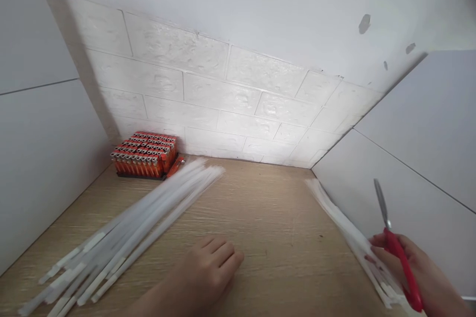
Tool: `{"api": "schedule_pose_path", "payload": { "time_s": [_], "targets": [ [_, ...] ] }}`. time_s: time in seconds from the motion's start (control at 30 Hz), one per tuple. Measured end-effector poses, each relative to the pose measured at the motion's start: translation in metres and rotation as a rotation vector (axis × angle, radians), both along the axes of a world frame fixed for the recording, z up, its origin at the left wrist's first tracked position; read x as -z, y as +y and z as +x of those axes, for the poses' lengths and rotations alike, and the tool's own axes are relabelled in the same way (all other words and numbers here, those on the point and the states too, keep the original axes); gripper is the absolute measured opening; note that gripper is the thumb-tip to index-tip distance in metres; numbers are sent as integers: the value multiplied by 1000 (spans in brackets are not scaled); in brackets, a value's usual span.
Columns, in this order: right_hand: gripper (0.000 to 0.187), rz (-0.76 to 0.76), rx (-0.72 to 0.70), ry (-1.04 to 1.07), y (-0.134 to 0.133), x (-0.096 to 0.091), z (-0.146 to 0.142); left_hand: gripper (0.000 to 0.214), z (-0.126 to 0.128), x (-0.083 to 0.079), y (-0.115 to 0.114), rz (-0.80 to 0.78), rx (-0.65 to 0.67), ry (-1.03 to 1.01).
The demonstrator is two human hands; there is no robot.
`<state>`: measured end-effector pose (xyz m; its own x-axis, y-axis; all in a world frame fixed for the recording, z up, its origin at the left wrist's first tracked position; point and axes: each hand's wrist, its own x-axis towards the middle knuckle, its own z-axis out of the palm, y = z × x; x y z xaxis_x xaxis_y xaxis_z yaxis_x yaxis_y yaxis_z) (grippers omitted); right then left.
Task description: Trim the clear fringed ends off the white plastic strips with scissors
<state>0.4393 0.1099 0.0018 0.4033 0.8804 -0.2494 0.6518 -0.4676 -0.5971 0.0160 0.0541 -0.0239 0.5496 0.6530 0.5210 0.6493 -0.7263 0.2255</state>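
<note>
My left hand (208, 270) rests palm down on the wooden table (267, 218), fingers loosely curled and holding nothing, just right of a long bundle of white plastic strips (148, 210). My right hand (420, 270) grips red-handled scissors (394, 242) whose closed grey blades point up and away. That hand sits at the near end of a second bundle of white strips (342, 218) lying along the right wall.
A tray of several orange-red lighters (145, 154) stands in the far left corner against the white brick wall, with one loose lighter (175, 166) beside it. White panels close in the table on the left and right.
</note>
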Motion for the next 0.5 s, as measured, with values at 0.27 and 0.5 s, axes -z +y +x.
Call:
{"api": "schedule_pose_path", "payload": {
  "time_s": [0.27, 0.5],
  "targets": [
    [72, 34, 53, 281, -7, -12, -31, 27, -1, 4, 2, 23, 6, 2],
    [65, 54, 21, -62, -18, -2, -31, 27, -3, 11, 5, -9, 25, -75]
  ]
}}
